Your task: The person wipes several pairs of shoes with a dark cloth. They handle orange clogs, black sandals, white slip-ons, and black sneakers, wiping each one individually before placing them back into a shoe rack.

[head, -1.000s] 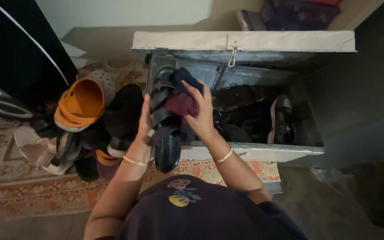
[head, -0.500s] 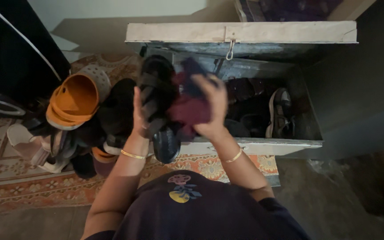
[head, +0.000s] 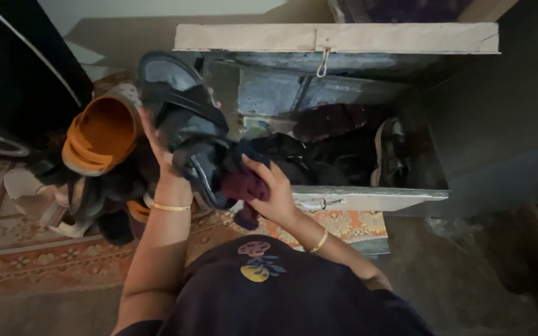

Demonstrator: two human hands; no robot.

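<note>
A dim floor with a patterned rug; at twelve o'clock an open metal trunk. The left hand has lifted the black sandal higher, gripping it, while the right hand clutches a maroon cloth against its sole.

Sandals you hold: one black sandal
Cloths you hold: one dark red cloth
Orange shoes: one
Bangles you wear: two, one on each wrist

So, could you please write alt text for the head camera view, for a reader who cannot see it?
A person's left hand holds up a black strappy sandal while the right hand presses a dark maroon cloth against it, above an open grey metal trunk of shoes. An orange rubber sandal tops a shoe pile on the patterned rug at left.
</note>
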